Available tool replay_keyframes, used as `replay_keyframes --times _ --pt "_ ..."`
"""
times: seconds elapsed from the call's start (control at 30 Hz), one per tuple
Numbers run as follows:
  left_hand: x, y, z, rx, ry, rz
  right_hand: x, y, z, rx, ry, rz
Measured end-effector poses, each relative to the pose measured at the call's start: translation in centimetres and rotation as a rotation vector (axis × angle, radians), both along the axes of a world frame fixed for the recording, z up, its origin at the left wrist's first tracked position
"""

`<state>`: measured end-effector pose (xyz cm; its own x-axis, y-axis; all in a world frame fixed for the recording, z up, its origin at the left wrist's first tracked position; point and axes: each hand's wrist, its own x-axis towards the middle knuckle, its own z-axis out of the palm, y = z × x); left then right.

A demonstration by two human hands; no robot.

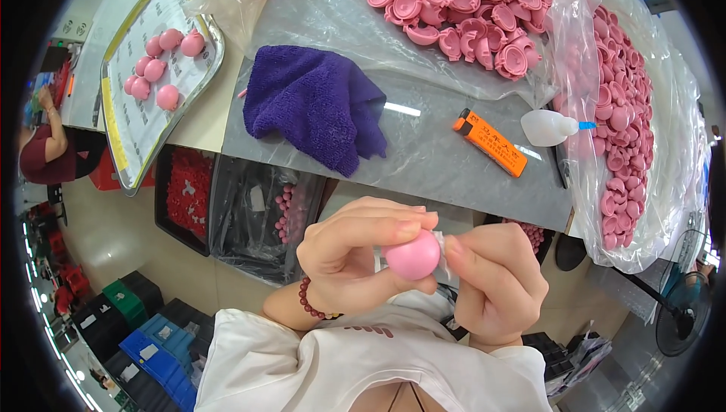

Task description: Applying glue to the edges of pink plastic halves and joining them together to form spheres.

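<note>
A round pink plastic ball point(412, 255) sits between both of my hands, close to my chest. My left hand point(357, 253) curls around its left side, thumb and fingers closed on it. My right hand point(495, 280) pinches its right side, with a bit of clear film showing at the fingertips. A bead bracelet point(306, 300) is on my left wrist. Above my hands, on the table, lie a purple cloth point(318, 102), an orange lighter point(491, 142) and a small white squeeze bottle point(550, 126).
Heaps of pink half shells lie on clear plastic at the back point(454, 4) and in a bag at the right point(624, 125). A metal tray point(128, 147) at the left holds several pink balls point(159, 72). Bins of red and pink parts stand under the table point(189, 193). Another person sits far left point(45, 147).
</note>
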<state>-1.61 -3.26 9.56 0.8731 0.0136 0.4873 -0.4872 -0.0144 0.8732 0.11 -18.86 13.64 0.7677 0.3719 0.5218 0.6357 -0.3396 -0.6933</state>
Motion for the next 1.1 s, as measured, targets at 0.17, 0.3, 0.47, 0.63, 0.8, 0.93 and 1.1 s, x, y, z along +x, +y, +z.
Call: replay_keyframes --times 0.17,0.3,0.47,0.63,0.8,0.93,1.1 --pt "0.5 -0.1 -0.5 -0.209 -0.019 -0.079 2.5 0.5 -1.6 -0.091 -0.07 -0.153" --pt "0.7 -0.1 -0.3 -0.264 -0.02 -0.093 4.1 2.4 -3.1 -0.272 -0.122 -0.222" --pt "0.7 0.6 0.0 -0.33 0.003 -0.12 4.3 3.9 -2.6 -0.541 -0.075 -0.156" --pt "1.5 5.5 1.5 -0.01 -0.165 0.19 4.0 -0.5 -1.7 -0.162 -0.253 -0.398" --pt "4.8 14.9 4.2 0.724 0.113 0.828 4.6 -5.5 -2.2 0.033 -0.146 -0.85" --pt "8.5 18.0 5.0 1.142 0.35 0.89 5.7 -5.6 -2.0 -0.286 -0.132 -0.754" --pt "12.4 13.2 6.4 1.032 -0.023 0.748 7.0 -4.6 -1.9 -0.285 -0.085 -0.75"
